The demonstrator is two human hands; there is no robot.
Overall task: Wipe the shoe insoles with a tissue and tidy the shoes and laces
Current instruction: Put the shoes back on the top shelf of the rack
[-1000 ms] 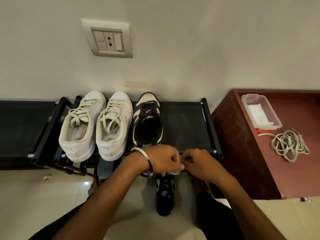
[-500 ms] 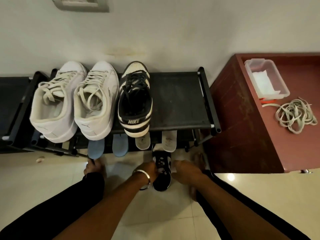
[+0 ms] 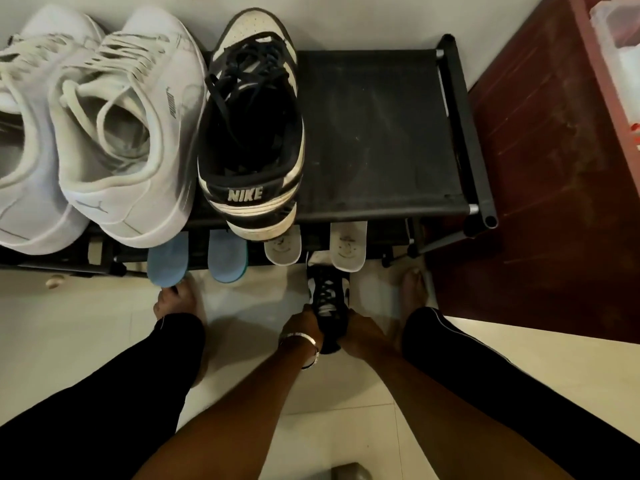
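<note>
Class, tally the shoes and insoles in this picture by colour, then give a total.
White shoes: 2
Black-and-white shoes: 2, one held at
Blue insoles: 2
White insoles: 2
Total: 8

i'm at home, in what looks like an entry corner or hallway. a low black shoe rack stands against a plain pale wall, with white sneakers and a black and white sneaker on top and loose insoles tucked underneath. the floor is glossy cream tile, i'm barefoot on it, and a dark red wooden desk sits just beside the rack.
</note>
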